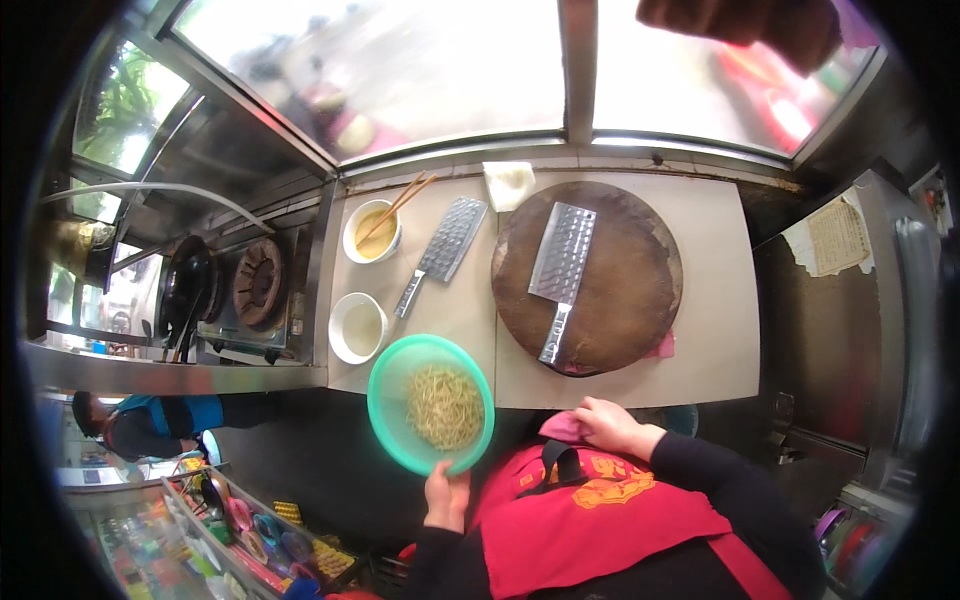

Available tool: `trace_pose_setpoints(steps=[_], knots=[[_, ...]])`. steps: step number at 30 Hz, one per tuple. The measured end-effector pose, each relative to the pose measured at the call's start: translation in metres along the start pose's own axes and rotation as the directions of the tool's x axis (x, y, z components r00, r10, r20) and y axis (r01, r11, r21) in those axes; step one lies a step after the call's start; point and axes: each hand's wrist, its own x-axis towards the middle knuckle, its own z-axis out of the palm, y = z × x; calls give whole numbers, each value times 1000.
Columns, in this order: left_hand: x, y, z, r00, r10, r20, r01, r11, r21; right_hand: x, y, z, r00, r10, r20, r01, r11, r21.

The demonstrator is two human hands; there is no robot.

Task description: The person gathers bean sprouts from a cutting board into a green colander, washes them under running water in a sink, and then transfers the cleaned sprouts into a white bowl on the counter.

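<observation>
My left hand (448, 496) grips the near rim of a green plastic bowl (386, 401), tilted slightly at the front edge of the table. Inside lies a heap of thin pale yellow-green shreds (446, 407); their exact kind is unclear. My right hand (616, 429) holds a pink cloth (561, 426) against the front of my red apron. Ahead of it stands a round wooden chopping block (630, 277). A cleaver (564, 255) with a dimpled blade rests on the block, handle toward me. A second cleaver (452, 240) lies on the table left of the block.
A white bowl of yellow liquid (375, 232) with chopsticks (397, 208) across it stands back left. Nearer is another white bowl with pale liquid (358, 328). A gas burner (259, 283) and black wok (187, 281) are farther left. Another person (157, 426) stands left behind.
</observation>
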Motion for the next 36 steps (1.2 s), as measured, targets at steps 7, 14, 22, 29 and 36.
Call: trace_pose_setpoints(steps=[7, 14, 22, 29, 36], knots=[[-56, 30, -47, 961, 243, -133, -239, 970, 41, 172, -74, -13, 925, -365, -104, 299, 869, -394], [-63, 36, 2, 940, 339, -47, -333, 937, 105, 133, -43, 47, 899, -414, 144, 432, 778, -457], [-11, 34, 77, 937, 149, 316, -238, 934, 266, -69, 22, -58, 970, 223, -95, -243, 900, -362], [22, 2, 140, 844, -42, 535, -235, 867, 439, -97, -19, -133, 613, 204, -763, -693, 603, -395], [-30, -59, 168, 771, -196, 606, -336, 683, 649, -170, -48, -49, 569, 337, -750, -641, 754, -147]])
